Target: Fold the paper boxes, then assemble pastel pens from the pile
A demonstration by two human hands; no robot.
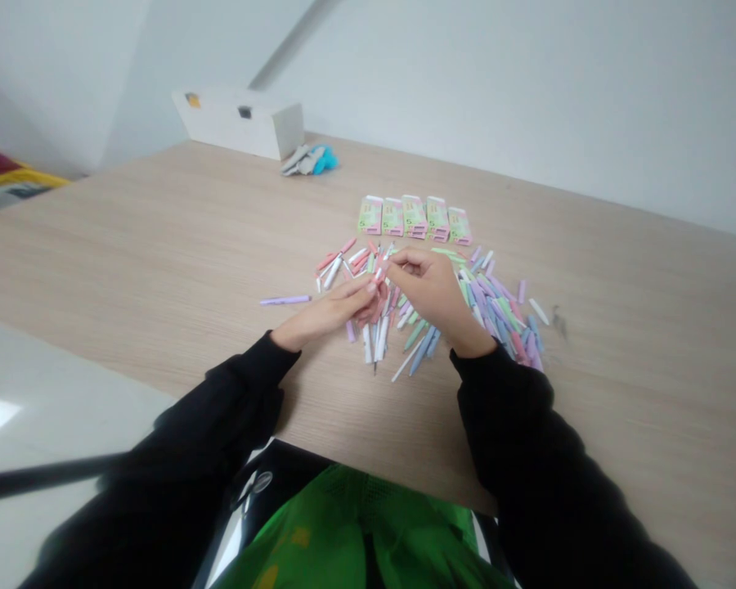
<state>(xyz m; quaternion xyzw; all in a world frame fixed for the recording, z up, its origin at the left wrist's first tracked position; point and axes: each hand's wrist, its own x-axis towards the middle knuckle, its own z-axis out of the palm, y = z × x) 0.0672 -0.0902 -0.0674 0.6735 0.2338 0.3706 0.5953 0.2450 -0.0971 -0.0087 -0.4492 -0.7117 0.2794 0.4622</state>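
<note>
My left hand (348,304) is closed around a pink pen (379,276) above the middle of the pile. At the upper end of that pen, the thumb and fingers of my right hand (433,288) are pinched together; the pen's tip is partly hidden by them. Under and around both hands lie loose white pens (381,337) and pink pens (347,245). To the right, a dense heap of pastel pens and caps (496,307) spreads out in purple, green, blue and pink. One purple pen (285,300) lies apart, left of my left wrist.
Several small green and pink boxes (414,214) stand in a row behind the pens, some stacked. Farther back on the wooden table (159,213) are a white box (239,123) and a grey and blue crumpled item (311,159). A wall rises behind the table.
</note>
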